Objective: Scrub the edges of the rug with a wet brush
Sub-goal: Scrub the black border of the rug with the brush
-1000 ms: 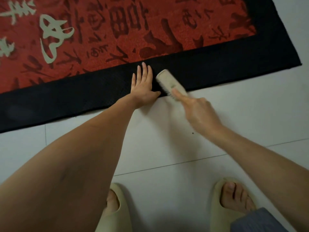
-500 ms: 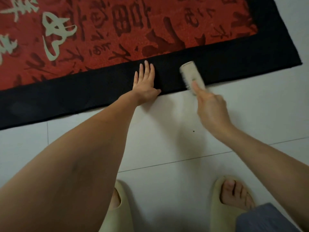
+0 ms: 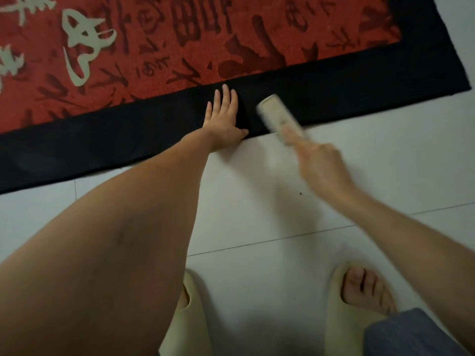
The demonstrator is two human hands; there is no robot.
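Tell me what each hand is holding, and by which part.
The right hand grips the brush by its near end. The left hand holds nothing; it presses flat on the rug.

The rug (image 3: 231, 42) has a red field patterned with darker red brush-stroke characters and a few pale cream ones toward its left side, all framed by a plain black border (image 3: 359, 80). The brush (image 3: 279, 115) is pale cream or off-white, blurred, and the floor (image 3: 385, 163) is white tile crossed by thin dark grout lines, with one small dark speck. The slippers (image 3: 344, 322) are a pale yellowish cream, and a bit of grey-blue cloth (image 3: 411, 335) shows at the lower right.
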